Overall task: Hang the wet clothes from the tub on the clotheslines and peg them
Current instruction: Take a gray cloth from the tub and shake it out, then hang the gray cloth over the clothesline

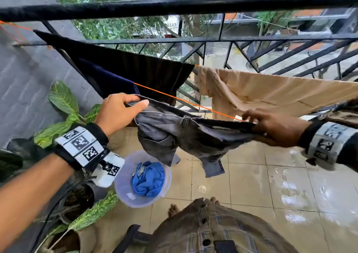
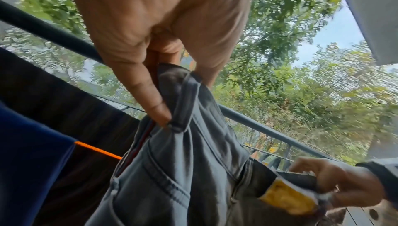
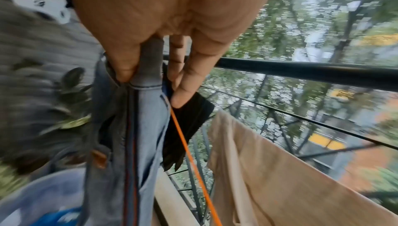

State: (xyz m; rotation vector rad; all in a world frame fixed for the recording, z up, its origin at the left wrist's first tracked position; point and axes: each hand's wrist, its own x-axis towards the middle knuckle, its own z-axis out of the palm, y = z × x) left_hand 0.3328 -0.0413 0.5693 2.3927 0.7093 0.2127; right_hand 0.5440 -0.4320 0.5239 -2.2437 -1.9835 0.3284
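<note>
Grey denim shorts hang stretched between my two hands, just below the orange clothesline. My left hand pinches one end of the waistband, thumb on top. At the other end my right hand grips the waistband right beside the line. On the floor below stands a clear plastic tub with a blue garment in it. A black and navy cloth and a tan garment hang on the far line.
A black metal railing runs across the front of the balcony. Potted leafy plants stand at the left by a grey wall. The tiled floor is wet. My bare feet show at the bottom.
</note>
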